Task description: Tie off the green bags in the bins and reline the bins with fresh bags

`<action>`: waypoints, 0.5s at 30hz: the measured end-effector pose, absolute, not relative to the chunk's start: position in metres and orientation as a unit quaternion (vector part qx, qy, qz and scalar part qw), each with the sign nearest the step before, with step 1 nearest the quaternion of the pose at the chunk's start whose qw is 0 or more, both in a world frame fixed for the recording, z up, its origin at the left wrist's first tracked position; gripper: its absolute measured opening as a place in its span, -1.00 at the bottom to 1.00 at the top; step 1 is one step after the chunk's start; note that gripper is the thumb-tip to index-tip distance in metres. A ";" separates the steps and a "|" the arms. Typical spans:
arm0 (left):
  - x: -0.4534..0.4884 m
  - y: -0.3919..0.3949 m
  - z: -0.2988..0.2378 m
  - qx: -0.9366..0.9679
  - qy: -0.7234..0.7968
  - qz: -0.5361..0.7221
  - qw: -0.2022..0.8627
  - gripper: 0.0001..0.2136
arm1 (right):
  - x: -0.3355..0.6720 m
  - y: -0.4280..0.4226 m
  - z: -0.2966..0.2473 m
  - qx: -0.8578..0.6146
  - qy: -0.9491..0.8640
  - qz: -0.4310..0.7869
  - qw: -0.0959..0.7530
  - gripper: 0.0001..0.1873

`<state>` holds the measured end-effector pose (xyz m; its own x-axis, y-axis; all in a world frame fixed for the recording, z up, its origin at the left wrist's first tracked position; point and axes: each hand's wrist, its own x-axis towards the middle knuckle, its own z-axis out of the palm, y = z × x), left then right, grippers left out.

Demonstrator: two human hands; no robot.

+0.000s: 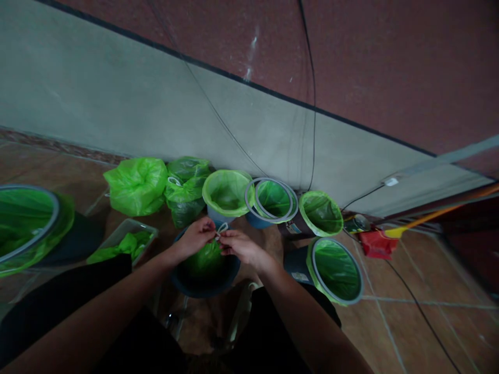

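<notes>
Head view — white drawstring [222, 228] above a dark bin [206, 292]
Left hand [196, 239] and right hand [242, 246] meet at it, fingers pinched closed on it; neither is clearly nearer; the green bag [205, 261] lies just below — inside the bin

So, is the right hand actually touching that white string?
Touching: the head view shows the right hand with its fingers closed on the white string, above the green bag.

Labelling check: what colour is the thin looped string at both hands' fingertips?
The thin looped string is white; best seen in the head view.
</notes>
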<state>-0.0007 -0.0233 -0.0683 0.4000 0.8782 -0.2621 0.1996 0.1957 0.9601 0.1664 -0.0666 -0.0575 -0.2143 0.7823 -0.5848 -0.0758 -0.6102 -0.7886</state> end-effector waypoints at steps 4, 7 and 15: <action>-0.006 -0.026 -0.068 0.644 0.450 0.243 0.570 -0.96 | 0.167 -0.066 -0.058 -0.561 -0.249 0.723 0.318 -0.76; -0.007 -0.030 -0.068 0.659 0.442 0.231 0.563 -0.88 | 0.167 -0.066 -0.060 -0.563 -0.235 0.722 0.326 -0.77; -0.007 -0.036 -0.081 0.777 0.424 0.232 0.403 -0.94 | 0.168 -0.067 -0.068 -0.536 -0.249 0.736 0.329 -0.69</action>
